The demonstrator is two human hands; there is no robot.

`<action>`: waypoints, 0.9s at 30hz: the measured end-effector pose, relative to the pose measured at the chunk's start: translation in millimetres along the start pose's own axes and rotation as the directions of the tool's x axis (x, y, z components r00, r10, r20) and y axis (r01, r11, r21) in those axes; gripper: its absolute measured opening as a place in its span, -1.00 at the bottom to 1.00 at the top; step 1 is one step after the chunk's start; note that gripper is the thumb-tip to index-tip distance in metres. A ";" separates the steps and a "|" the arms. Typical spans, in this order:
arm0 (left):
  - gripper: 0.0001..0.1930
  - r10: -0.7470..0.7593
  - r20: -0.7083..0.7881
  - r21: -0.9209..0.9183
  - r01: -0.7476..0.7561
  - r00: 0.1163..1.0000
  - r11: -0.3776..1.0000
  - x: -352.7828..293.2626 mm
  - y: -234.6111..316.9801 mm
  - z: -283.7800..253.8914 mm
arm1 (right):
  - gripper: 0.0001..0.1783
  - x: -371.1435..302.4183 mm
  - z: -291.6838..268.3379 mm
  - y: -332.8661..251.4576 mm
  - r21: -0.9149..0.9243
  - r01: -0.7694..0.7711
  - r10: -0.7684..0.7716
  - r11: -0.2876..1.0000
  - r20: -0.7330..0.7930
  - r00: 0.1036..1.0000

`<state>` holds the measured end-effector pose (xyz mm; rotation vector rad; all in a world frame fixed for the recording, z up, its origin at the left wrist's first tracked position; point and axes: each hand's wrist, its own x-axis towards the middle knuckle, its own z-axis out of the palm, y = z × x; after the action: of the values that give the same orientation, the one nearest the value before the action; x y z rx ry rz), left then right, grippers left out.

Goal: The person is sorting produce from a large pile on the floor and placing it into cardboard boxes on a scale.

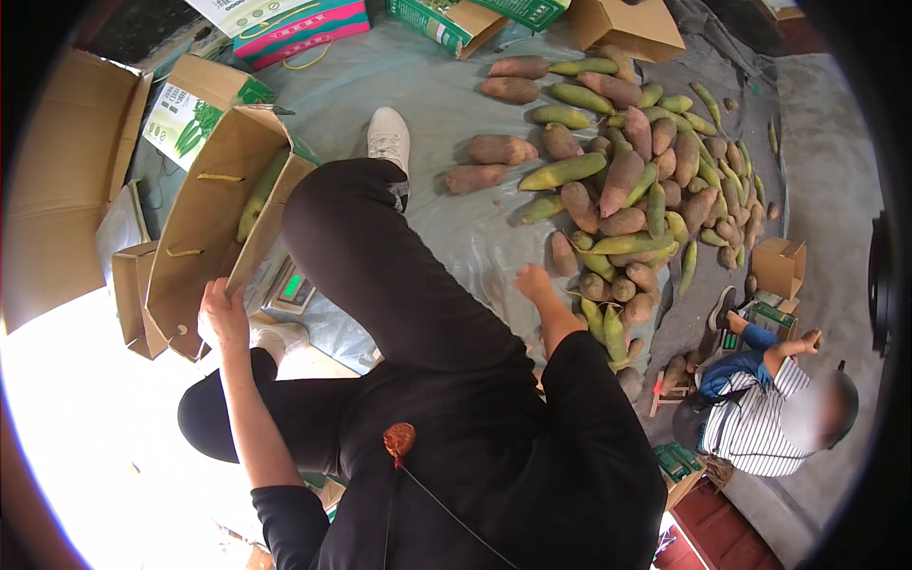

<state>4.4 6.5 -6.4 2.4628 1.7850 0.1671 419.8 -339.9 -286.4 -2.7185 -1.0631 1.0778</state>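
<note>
My left hand (223, 318) grips the near edge of an open cardboard box (195, 214), fingers closed over the rim. Inside that tilted box lies a long green radish (261, 199). Beside and partly under it is a digital scale (293, 285) with a lit green display. My right hand (534, 282) hovers over the plastic sheet, its fingers curled in, with nothing visible in them. To its right spreads a big pile of green radishes (562, 172) and reddish-brown, dirt-dusted root vegetables (622, 183). Two of the reddish roots (475, 178) lie apart at the pile's left.
Grey plastic sheeting (437, 256) covers the floor. More cartons stand at the far side, including a pink and teal box (299, 36) and a brown open carton (627, 27). A large cardboard box (57, 180) stands left. At the right, another person (760, 408) sits low beside cartons.
</note>
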 end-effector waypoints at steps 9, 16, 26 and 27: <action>-0.85 -0.050 0.007 -0.112 0.050 0.999 0.992 -1.5 -12.0 5.6 | -0.65 71.8 -87.1 -152.0 -0.142 0.230 -0.256 0.963 -0.203 0.945; -0.85 -0.061 -0.015 -0.043 0.061 0.998 0.997 -3.2 -10.3 0.0 | -0.68 115.1 -101.7 -227.8 -0.517 0.381 -0.540 0.766 -0.198 0.818; -0.90 -0.125 0.068 -0.006 0.126 0.990 0.992 1.9 4.8 -13.3 | -0.82 122.8 -71.9 -209.1 -0.651 0.389 -0.591 0.652 -0.115 0.799; -0.89 -0.139 0.081 0.015 0.138 0.987 0.990 1.2 5.6 -15.5 | -0.82 119.8 -72.5 -209.2 -0.659 0.408 -0.613 0.632 -0.102 0.783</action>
<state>7.8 6.0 9.8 2.3045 1.9177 0.0460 404.8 -91.6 -247.5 -2.5003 -2.2426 0.1844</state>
